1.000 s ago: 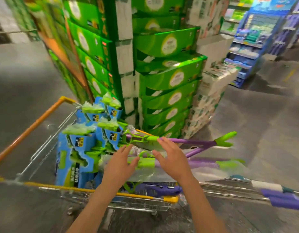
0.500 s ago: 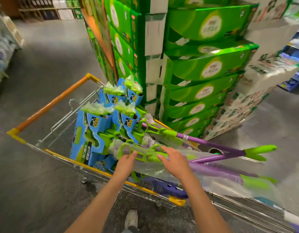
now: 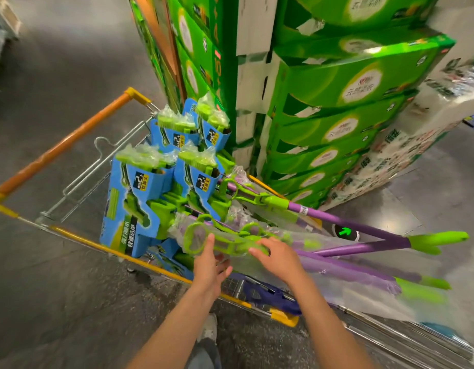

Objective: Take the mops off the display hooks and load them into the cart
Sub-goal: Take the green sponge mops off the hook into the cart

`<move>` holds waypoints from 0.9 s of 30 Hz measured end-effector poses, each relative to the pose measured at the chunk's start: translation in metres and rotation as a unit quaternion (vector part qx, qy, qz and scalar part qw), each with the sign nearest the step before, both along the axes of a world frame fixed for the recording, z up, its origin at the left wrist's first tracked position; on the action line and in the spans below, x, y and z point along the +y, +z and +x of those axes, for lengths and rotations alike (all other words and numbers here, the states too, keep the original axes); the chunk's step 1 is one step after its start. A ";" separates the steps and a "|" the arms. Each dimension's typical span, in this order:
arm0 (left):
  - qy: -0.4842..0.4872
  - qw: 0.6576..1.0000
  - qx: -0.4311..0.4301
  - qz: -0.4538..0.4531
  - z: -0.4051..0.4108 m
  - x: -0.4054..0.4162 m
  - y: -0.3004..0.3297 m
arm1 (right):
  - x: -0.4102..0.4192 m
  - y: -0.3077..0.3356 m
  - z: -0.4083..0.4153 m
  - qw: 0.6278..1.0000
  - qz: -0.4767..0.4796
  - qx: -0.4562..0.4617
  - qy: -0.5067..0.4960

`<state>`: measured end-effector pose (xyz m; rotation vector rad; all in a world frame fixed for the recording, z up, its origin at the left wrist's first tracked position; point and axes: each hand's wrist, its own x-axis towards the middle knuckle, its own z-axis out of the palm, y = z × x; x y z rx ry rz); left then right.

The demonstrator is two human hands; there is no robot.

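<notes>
Lying across the cart (image 3: 78, 237), the bagged mop (image 3: 230, 242) is being steadied under both hands: left hand (image 3: 210, 265) and right hand (image 3: 280, 258), fingers spread, its long axis running rightward beyond the right hand.

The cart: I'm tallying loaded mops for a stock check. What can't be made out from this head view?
- Cart floor: hidden under the blue mop-head boxes and bagged mops.
- Mop count: the purple handles overlap inside a clear plastic bag, and the right side is motion-blurred.
- Display hooks: out of frame.
- Left hand and right hand: whether either actually touches the green mop frame is unclear.
</notes>
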<state>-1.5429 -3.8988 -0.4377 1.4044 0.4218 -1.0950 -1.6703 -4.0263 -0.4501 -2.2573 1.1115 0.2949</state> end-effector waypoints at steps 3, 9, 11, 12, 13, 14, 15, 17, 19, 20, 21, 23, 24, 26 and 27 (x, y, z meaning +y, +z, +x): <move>-0.015 1.000 0.003 -0.007 0.000 -0.006 -0.003 | 0.003 0.000 0.003 1.000 -0.008 0.003 0.009; 0.009 1.000 0.010 -0.018 0.001 -0.018 0.002 | 0.007 0.005 0.011 1.000 -0.022 0.003 -0.008; 0.029 0.999 0.008 -0.015 0.000 -0.016 0.002 | 0.011 0.008 0.010 0.998 -0.059 0.000 -0.011; 0.038 0.999 0.006 -0.015 0.000 -0.013 0.001 | 0.012 0.010 0.010 0.997 -0.079 -0.001 -0.009; 0.044 0.999 0.001 -0.018 0.000 -0.011 0.002 | 0.014 0.013 0.010 0.995 -0.097 -0.003 -0.007; 0.046 0.999 -0.005 -0.023 0.000 -0.009 0.003 | 0.014 0.016 0.011 0.994 -0.111 -0.005 -0.006; 0.047 0.998 -0.014 -0.028 -0.001 -0.007 0.006 | 0.015 0.021 0.012 0.993 -0.122 -0.007 -0.004; 0.050 0.997 -0.037 -0.034 -0.001 -0.005 0.012 | 0.015 0.030 0.015 0.990 -0.141 -0.008 0.003; 0.056 0.996 -0.054 -0.040 -0.001 -0.003 0.021 | 0.015 0.041 0.017 0.987 -0.161 -0.011 0.016; 0.058 0.995 -0.060 -0.045 0.000 -0.002 0.026 | 0.016 0.047 0.018 0.985 -0.171 -0.014 0.024; 0.060 0.995 -0.065 -0.049 0.001 -0.002 0.030 | 0.016 0.052 0.020 0.983 -0.180 -0.015 0.032; 0.065 0.993 -0.070 -0.063 0.002 -0.001 0.039 | 0.018 0.063 0.022 0.980 -0.195 -0.015 0.042; 0.069 0.993 -0.072 -0.070 0.003 0.001 0.043 | 0.020 0.068 0.024 0.979 -0.201 -0.013 0.044; 0.080 0.991 -0.073 -0.078 0.005 0.004 0.051 | 0.023 0.078 0.028 0.975 -0.218 -0.006 0.050; 0.083 0.991 -0.074 -0.081 0.005 0.006 0.052 | 0.025 0.081 0.029 0.972 -0.228 0.000 0.055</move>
